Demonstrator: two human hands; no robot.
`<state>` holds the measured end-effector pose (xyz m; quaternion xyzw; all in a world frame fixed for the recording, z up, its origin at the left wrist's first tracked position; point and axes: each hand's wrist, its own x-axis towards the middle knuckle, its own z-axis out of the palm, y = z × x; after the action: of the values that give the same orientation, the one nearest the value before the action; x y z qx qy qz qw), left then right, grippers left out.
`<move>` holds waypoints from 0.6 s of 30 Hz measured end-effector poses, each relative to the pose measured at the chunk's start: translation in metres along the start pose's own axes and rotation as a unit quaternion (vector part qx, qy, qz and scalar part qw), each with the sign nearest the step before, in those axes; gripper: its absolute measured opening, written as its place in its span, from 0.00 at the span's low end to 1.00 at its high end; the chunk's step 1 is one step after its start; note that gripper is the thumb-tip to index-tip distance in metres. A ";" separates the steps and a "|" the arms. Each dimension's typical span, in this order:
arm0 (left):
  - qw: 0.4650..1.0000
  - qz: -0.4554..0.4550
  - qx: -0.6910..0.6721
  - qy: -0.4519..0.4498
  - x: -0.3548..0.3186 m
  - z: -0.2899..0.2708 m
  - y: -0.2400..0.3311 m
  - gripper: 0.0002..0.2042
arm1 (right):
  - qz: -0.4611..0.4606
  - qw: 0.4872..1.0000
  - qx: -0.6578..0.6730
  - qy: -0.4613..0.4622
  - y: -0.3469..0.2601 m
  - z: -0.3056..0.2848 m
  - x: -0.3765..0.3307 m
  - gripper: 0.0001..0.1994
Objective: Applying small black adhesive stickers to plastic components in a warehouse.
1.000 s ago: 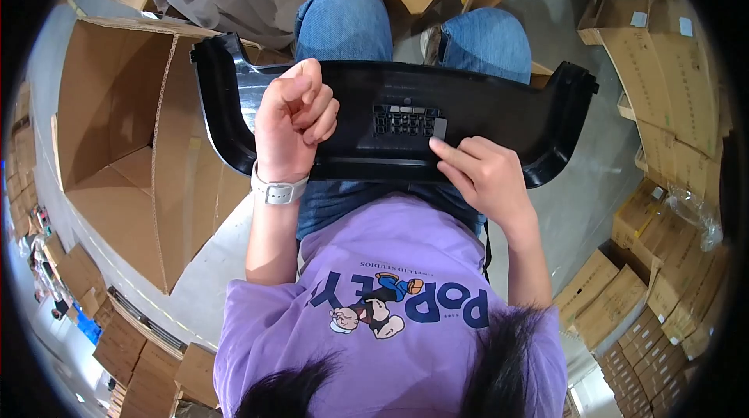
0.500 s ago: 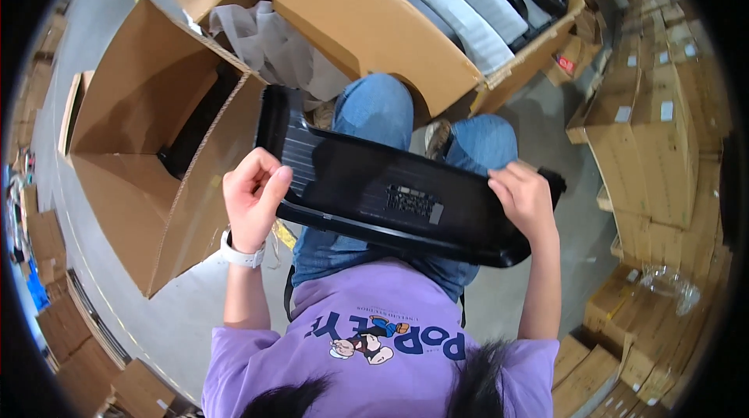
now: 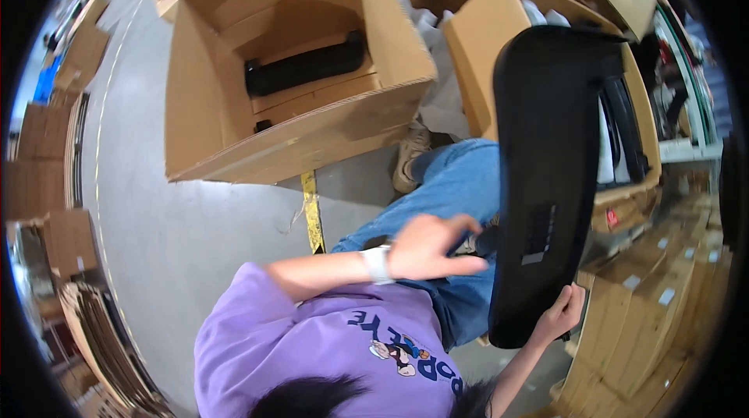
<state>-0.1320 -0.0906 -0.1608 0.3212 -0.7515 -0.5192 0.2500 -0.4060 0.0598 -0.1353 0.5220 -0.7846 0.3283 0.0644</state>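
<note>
A long black plastic panel [image 3: 544, 168] with raised edges stands nearly upright on my right side, a small slotted patch and a grey label low on its face. My right hand [image 3: 563, 312] grips its edge near the bottom corner. My left hand [image 3: 434, 248], a white band on its wrist, hovers over my thigh just left of the panel. Its thumb and fingers are apart, with nothing between them. Inside the open cardboard box [image 3: 289, 154] ahead on the left lies another black plastic panel [image 3: 308, 69], seemingly of similar kind.
Behind the held panel, a second cardboard box [image 3: 485, 40] contains black parts and pale wrapping. Crumpled white packing sheet [image 3: 442, 98] fills the gap between the boxes. Stacked cartons [image 3: 636, 317] line the right; flattened cardboard [image 3: 97, 332] stands at left. Yellow tape [image 3: 312, 211] marks the grey floor.
The panel has swung from lying across my lap to upright at my right. My left hand has let go of it; my right hand still holds on. My view has turned left toward the open box.
</note>
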 end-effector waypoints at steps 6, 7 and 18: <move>0.959 -0.008 0.038 0.280 0.053 -0.033 0.010 0.13 | 0.007 0.998 0.059 0.013 -0.114 0.076 0.051 0.11; 0.954 -0.017 0.070 0.290 0.054 -0.061 0.013 0.12 | -0.044 0.999 0.024 -0.004 -0.149 0.084 0.054 0.13; 0.869 -0.243 -0.059 0.427 0.015 -0.344 -0.114 0.12 | -0.256 0.926 0.232 -0.153 -0.237 0.092 0.061 0.17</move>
<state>0.1280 -0.3440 -0.1523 0.6691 -0.4369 -0.4192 0.4310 -0.2068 -0.0974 -0.0733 0.7493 -0.5268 0.3894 -0.0974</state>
